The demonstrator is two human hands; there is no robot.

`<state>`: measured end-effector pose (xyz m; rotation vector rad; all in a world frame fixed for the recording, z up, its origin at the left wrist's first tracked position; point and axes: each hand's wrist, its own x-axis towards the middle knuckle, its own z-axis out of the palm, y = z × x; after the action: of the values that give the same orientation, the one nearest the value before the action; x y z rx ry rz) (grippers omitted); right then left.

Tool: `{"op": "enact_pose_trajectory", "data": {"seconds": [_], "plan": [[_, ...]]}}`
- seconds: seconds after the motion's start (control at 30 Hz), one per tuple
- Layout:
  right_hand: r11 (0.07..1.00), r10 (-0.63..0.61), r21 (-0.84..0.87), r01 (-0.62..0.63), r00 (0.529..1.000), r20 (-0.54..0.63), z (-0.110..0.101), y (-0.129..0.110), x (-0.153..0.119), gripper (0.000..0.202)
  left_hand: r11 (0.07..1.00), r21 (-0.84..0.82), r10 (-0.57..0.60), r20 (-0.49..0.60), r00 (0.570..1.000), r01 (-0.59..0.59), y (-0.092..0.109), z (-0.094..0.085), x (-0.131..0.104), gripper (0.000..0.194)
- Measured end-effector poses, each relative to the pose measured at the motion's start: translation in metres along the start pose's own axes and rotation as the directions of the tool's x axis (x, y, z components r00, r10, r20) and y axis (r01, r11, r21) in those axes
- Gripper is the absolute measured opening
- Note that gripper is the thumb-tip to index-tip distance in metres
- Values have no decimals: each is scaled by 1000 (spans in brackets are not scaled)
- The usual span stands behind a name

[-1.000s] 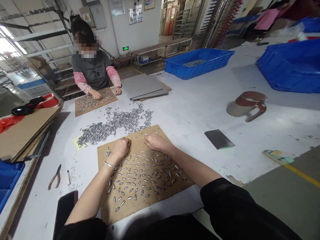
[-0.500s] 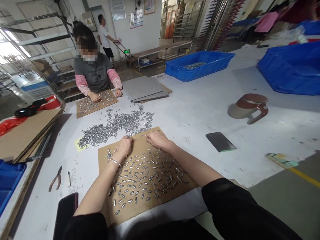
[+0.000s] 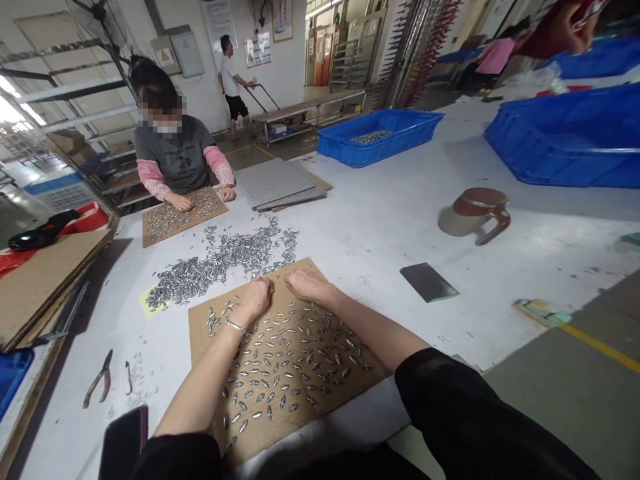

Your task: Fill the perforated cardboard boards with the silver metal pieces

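Note:
A brown cardboard sheet (image 3: 235, 450) lies in front of me, covered with many small silvery spindle-shaped metal pieces (image 3: 270, 373) set apart from each other. Over its upper part, my left hand (image 3: 257, 298) is closed, fingertips bent down; whatever they pinch is too small to make out. My right hand (image 3: 303, 285) is curled just to its right near the sheet's far edge, fingers together, their tips hidden. A heap of the same metal pieces (image 3: 225, 260) lies on the white table beyond the sheet, partly over a yellow paper (image 3: 149, 305).
Pliers (image 3: 99, 380), a small knife-like tool (image 3: 129, 378) and a phone (image 3: 123, 440) lie at left. To the right are a dark block (image 3: 429, 283) and a lidded mug (image 3: 477, 212). Blue bins (image 3: 375, 137) stand behind. A co-worker (image 3: 175, 153) handles another filled cardboard opposite.
The view has shifted, so the table things sit further left. My hands have come slightly closer together over the sheet's far part. A person in the background has moved with a cart.

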<state>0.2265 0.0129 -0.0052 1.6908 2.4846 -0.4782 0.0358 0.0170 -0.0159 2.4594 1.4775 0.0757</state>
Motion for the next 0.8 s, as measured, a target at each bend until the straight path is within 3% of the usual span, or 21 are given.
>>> {"op": "enact_pose_trajectory", "data": {"seconds": [0.23,0.37,0.57,0.7,0.8], "plan": [[998,-56,32,61,988,-141,1,13,-6,22,990,-120,88,70,994,-79,10,11,-10,24],[994,-112,-16,111,992,-65,10,14,-24,22,985,-162,72,72,995,-60,8,13,-8,20],[998,-56,-27,56,998,-18,1,13,-40,24,979,-202,37,64,997,-24,6,8,-8,22],[998,53,-14,-54,997,-56,-10,9,-34,30,975,-221,12,70,997,4,5,4,-7,25],[997,69,-37,-71,996,-51,-11,1,-27,29,975,-221,-6,62,998,20,4,2,-8,25]]}}
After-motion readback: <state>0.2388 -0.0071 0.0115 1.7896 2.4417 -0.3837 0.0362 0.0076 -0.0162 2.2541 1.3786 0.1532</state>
